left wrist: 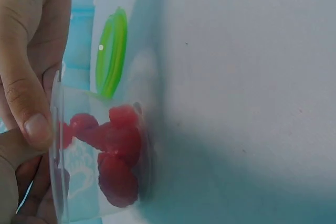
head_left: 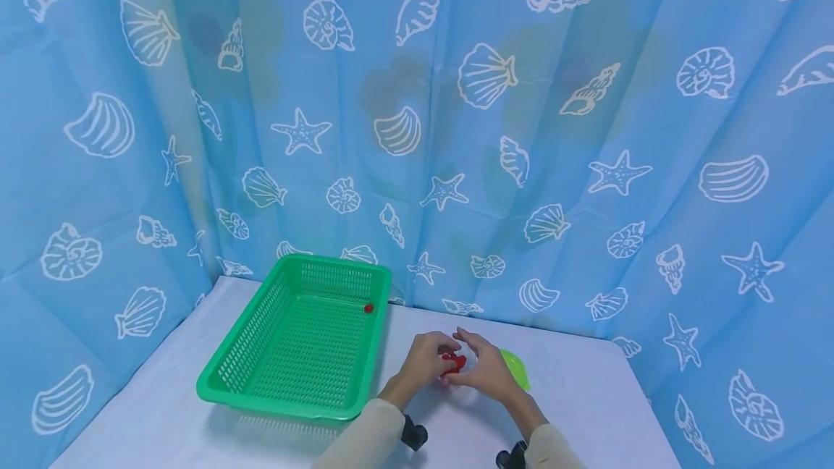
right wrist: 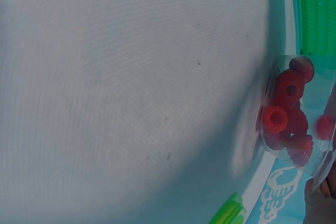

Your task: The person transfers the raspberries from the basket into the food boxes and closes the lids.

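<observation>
A clear plastic tub stands on the white table with several red raspberries in it. My right hand grips the tub at its rim, the thumb lying along the near side in the left wrist view. From the other side my left hand reaches into the mouth of the tub. Its fingers pinch a single raspberry near the rim, above the pile; the fingertips are partly hidden. Just behind my right hand lies a bright green lid.
A large green basket with slotted walls stands to the left on the table. One small red raspberry lies inside it, near its right wall. A blue curtain with white shells and starfish hangs behind the table.
</observation>
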`<state>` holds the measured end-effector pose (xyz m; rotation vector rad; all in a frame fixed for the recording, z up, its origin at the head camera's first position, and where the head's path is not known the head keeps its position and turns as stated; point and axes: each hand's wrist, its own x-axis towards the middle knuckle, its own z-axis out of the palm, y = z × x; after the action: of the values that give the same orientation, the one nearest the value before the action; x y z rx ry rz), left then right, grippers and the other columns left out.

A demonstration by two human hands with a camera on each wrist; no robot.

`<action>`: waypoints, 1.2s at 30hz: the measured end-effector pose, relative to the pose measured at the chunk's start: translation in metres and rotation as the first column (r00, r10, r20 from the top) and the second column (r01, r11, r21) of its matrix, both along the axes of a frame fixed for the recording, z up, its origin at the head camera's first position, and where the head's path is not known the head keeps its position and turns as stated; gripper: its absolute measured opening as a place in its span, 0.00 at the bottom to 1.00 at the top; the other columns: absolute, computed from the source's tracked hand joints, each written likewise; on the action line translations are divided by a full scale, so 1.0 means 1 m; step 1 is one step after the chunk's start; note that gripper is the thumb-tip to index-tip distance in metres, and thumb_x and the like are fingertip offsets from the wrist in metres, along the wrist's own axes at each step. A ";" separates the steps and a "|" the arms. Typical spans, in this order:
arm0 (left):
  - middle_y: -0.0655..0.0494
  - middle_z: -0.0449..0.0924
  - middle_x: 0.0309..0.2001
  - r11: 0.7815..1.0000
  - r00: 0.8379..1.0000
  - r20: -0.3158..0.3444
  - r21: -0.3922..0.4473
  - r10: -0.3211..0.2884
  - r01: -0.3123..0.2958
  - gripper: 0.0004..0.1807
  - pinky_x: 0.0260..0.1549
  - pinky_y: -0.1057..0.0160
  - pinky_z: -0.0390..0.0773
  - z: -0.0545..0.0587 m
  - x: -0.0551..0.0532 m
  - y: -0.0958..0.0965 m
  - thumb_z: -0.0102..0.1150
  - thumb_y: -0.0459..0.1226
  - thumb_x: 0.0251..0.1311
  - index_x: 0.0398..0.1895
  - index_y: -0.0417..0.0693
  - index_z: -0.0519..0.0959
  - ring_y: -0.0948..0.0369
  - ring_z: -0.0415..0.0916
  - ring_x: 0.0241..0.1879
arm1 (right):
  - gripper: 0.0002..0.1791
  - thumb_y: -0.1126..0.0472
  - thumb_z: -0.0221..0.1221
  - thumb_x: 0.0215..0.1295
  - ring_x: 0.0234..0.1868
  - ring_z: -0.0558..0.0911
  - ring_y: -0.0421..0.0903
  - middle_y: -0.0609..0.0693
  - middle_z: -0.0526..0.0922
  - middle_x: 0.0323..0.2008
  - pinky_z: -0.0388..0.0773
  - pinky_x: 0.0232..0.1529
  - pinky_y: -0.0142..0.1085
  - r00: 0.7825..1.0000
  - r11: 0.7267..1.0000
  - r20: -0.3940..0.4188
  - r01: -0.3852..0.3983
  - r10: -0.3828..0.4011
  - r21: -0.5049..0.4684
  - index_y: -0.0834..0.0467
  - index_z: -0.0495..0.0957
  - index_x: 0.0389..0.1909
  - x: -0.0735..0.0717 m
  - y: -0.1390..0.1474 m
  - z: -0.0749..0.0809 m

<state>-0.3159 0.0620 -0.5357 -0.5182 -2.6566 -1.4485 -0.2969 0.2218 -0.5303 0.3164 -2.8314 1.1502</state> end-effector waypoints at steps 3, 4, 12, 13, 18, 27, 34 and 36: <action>0.59 0.83 0.42 0.999 1.000 0.014 0.034 0.025 -0.025 0.15 0.42 0.61 0.83 0.007 -0.001 0.000 0.73 0.31 0.51 0.43 0.52 0.86 0.56 0.82 0.46 | 0.56 0.42 0.78 0.36 0.69 0.65 0.58 0.50 0.68 0.69 0.72 0.56 0.60 1.000 1.000 0.006 0.007 -0.007 0.001 0.46 0.65 0.71 0.000 0.001 -0.001; 0.59 0.83 0.41 0.998 0.999 0.014 0.045 0.033 -0.033 0.15 0.42 0.61 0.83 0.010 -0.001 0.000 0.73 0.31 0.51 0.43 0.52 0.86 0.56 0.82 0.46 | 0.56 0.42 0.78 0.36 0.69 0.65 0.58 0.50 0.68 0.68 0.72 0.56 0.60 1.000 1.000 0.008 0.006 -0.006 -0.004 0.46 0.65 0.71 0.000 0.001 0.000; 0.56 0.84 0.45 0.996 0.994 -0.107 0.085 0.013 -0.004 0.14 0.45 0.63 0.81 0.049 -0.017 -0.013 0.68 0.31 0.57 0.47 0.48 0.84 0.57 0.81 0.48 | 0.57 0.42 0.78 0.36 0.69 0.65 0.57 0.47 0.72 0.65 0.72 0.55 0.61 0.999 0.999 0.035 0.009 -0.007 -0.042 0.47 0.64 0.72 0.001 0.004 -0.001; 0.56 0.83 0.46 0.997 0.993 -0.118 0.072 0.021 -0.013 0.14 0.45 0.64 0.81 0.054 -0.020 -0.016 0.67 0.33 0.58 0.48 0.49 0.83 0.57 0.81 0.49 | 0.57 0.42 0.78 0.36 0.69 0.65 0.57 0.47 0.72 0.65 0.72 0.55 0.61 0.999 0.999 0.036 0.014 -0.012 -0.042 0.47 0.64 0.72 0.001 0.004 -0.002; 0.51 0.83 0.46 0.990 0.980 -0.179 0.128 0.087 -0.064 0.13 0.47 0.60 0.81 0.074 -0.044 -0.049 0.64 0.32 0.60 0.49 0.45 0.83 0.55 0.80 0.49 | 0.56 0.43 0.78 0.36 0.70 0.64 0.57 0.45 0.72 0.65 0.74 0.55 0.59 0.999 0.999 0.043 0.030 -0.029 -0.021 0.43 0.65 0.71 0.001 0.002 -0.006; 0.43 0.82 0.48 0.944 0.975 -0.084 0.280 0.207 -0.177 0.14 0.48 0.49 0.78 0.071 -0.079 -0.131 0.56 0.33 0.67 0.52 0.36 0.80 0.49 0.78 0.49 | 0.55 0.43 0.78 0.35 0.70 0.63 0.57 0.46 0.70 0.66 0.77 0.52 0.57 0.998 1.000 0.046 0.030 -0.029 -0.003 0.42 0.65 0.71 0.003 0.002 -0.006; 0.36 0.70 0.62 0.920 0.963 0.242 0.336 0.122 -0.201 0.26 0.60 0.44 0.69 0.048 -0.071 -0.163 0.35 0.43 0.77 0.64 0.32 0.70 0.42 0.66 0.63 | 0.56 0.42 0.78 0.36 0.71 0.62 0.55 0.44 0.69 0.67 0.74 0.55 0.58 0.999 1.000 0.042 0.020 -0.020 0.014 0.41 0.64 0.71 -0.001 0.002 -0.006; 0.33 0.66 0.65 0.896 0.950 0.301 0.397 0.076 -0.198 0.29 0.63 0.44 0.65 0.043 -0.068 -0.166 0.29 0.45 0.78 0.66 0.30 0.66 0.41 0.62 0.66 | 0.55 0.42 0.78 0.36 0.71 0.62 0.54 0.44 0.69 0.67 0.74 0.55 0.58 0.999 1.000 0.032 0.022 -0.023 0.013 0.41 0.64 0.71 -0.001 0.001 -0.005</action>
<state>-0.3843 -0.1044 -0.4929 -0.0859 -2.3770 -2.1037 -0.2977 0.2223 -0.5352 0.2685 -2.8634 1.1432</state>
